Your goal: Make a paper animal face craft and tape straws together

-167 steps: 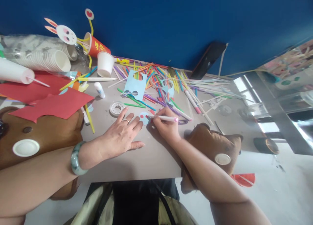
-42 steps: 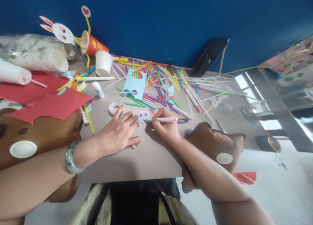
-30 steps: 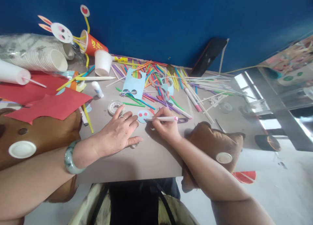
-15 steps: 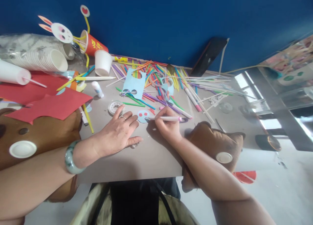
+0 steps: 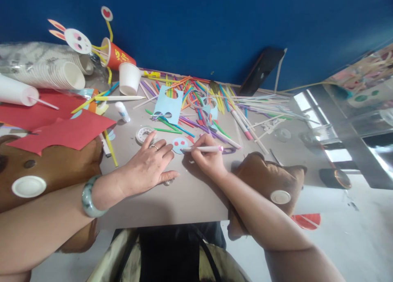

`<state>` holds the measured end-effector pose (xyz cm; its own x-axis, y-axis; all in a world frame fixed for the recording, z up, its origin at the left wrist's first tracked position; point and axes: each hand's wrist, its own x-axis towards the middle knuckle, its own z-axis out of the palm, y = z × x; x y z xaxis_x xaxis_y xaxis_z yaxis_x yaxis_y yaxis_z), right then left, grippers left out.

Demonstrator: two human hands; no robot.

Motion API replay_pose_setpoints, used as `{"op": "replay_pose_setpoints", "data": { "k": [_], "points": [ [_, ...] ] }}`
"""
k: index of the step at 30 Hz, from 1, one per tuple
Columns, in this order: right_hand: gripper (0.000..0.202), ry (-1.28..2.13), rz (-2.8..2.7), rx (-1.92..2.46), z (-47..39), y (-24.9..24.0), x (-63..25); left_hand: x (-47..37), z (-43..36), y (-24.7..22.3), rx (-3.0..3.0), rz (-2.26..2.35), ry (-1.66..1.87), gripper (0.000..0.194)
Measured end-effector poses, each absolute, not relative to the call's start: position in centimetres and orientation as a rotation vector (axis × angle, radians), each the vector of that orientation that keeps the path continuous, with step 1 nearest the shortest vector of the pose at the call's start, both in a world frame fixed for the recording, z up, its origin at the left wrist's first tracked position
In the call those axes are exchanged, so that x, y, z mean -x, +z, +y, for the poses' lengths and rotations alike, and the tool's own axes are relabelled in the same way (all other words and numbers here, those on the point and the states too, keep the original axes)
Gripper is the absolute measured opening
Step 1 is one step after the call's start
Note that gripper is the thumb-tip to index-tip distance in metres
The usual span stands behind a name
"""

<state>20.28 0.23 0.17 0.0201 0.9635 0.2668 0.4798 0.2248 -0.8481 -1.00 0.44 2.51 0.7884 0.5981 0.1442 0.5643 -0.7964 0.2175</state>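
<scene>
A small light-blue paper circle (image 5: 180,145) with two red spots lies flat on the grey table. My right hand (image 5: 209,157) grips a white marker (image 5: 208,149) with a pink end, its tip at the circle's lower right edge. Spread on the table left of the circle is my left hand (image 5: 152,163), fingertips near the circle's edge, a ring on one finger. A roll of tape (image 5: 143,134) sits just beyond its index finger. Under or beside the left thumb is a small shiny object (image 5: 168,182), partly hidden.
Coloured straws and sticks (image 5: 196,98) are strewn along the blue wall, with cut blue paper (image 5: 168,106) on them. Paper cups (image 5: 129,79), a glue stick (image 5: 123,111) and red paper (image 5: 70,130) are at left. Brown cushions (image 5: 267,179) flank both arms.
My right hand and the marker have shifted slightly left, with the tip now at the circle's lower right edge. My left hand has stayed in place.
</scene>
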Motion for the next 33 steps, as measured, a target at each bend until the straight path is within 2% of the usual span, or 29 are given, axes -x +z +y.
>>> {"op": "replay_pose_setpoints", "data": {
  "k": [11,20,33],
  "points": [
    [0.011,0.636,-1.605,1.389,0.2,0.4,-20.3,1.1,0.5,2.4,-2.833,0.925,0.289,0.036],
    [0.013,0.530,-1.346,1.303,0.5,0.3,-21.6,1.1,0.5,2.4,-2.837,0.920,0.296,0.033],
    [0.014,0.559,-1.312,1.285,0.6,0.3,-21.6,1.1,0.5,2.3,-2.824,0.920,0.304,0.033]
  ]
}}
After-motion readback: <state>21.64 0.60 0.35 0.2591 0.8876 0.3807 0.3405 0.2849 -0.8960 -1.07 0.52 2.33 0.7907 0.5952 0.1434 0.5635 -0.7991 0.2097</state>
